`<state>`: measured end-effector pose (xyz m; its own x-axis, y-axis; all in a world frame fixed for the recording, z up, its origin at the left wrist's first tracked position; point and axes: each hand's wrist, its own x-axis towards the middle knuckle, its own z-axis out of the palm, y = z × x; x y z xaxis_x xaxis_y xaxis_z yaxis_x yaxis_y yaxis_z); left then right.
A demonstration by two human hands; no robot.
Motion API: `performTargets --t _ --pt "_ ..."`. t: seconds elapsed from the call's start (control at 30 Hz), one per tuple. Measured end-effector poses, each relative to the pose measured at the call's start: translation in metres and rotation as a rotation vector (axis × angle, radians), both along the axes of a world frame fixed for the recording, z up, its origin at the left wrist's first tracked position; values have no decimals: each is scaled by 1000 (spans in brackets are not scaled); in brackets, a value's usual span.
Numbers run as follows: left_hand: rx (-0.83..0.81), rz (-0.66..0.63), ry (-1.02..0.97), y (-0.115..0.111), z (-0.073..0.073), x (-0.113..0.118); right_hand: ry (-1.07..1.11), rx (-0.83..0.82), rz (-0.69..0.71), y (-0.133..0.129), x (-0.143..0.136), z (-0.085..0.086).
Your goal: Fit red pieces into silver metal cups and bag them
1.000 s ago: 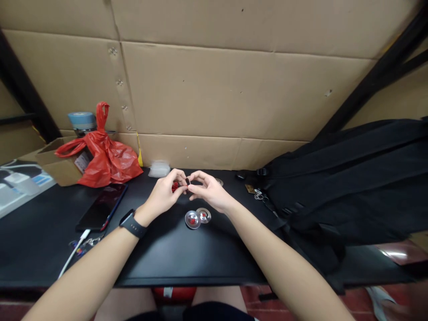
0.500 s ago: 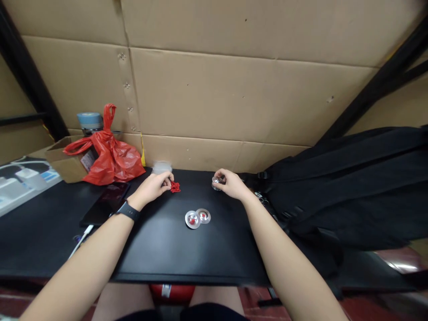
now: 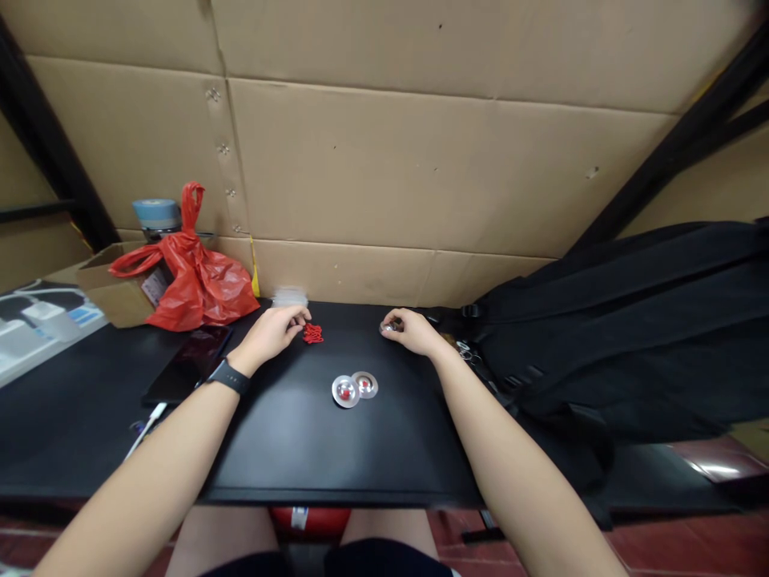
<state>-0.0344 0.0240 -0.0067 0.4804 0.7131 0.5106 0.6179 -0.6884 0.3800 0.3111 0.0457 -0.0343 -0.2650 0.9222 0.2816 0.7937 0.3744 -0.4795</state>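
Your right hand [image 3: 388, 327] pinches a shiny disc [image 3: 392, 326] toward the black table's [image 3: 288, 457] back. Your left hand [image 3: 277, 331] curls by the red string [image 3: 313, 333]; I can't tell if it grips. Two more discs [image 3: 345, 393] overlap nearer you.

On the surface [image 3: 336, 457], a bundle [image 3: 313, 334] lies just right of the left hand [image 3: 277, 330], a phone [image 3: 187, 367] left of that hand. Two overlapping discs [image 3: 345, 393] sit nearer the body, between the hands; right of the right hand [image 3: 414, 331], a backpack [image 3: 630, 328].
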Motion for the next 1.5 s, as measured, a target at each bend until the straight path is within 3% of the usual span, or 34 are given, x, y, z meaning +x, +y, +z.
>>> performTargets --t 0.13,0.2,0.27,0.37,0.47,0.6,0.73,0.87,0.97,1.27,1.5 --pt "-25 -1 -65 -3 1 4 -53 72 -1 -5 -4 10" --pt "-25 2 -73 -5 3 7 -64 51 73 -14 -11 21" --pt "-18 -4 -63 -9 5 11 -45 -125 249 -27 -23 34" --pt "-15 -35 -44 -16 11 16 -37 -515 526 -47 -46 48" --pt "-20 -65 -30 -22 15 20 -88 -564 623 -59 -62 54" --pt "-23 -69 -15 -24 17 21 -126 -322 521 -62 -67 56" --pt "21 -77 12 -26 18 22 184 -80 262 -58 -71 52" --pt "63 -123 4 -33 21 29 626 -171 299 -59 -88 43" --pt "84 -152 -53 -38 22 36 802 -213 373 -65 -101 41" --pt "106 -138 -160 -43 23 39 966 -284 361 -70 -110 41" --pt "67 -166 -143 -43 22 43 939 -334 375 -73 -111 41"
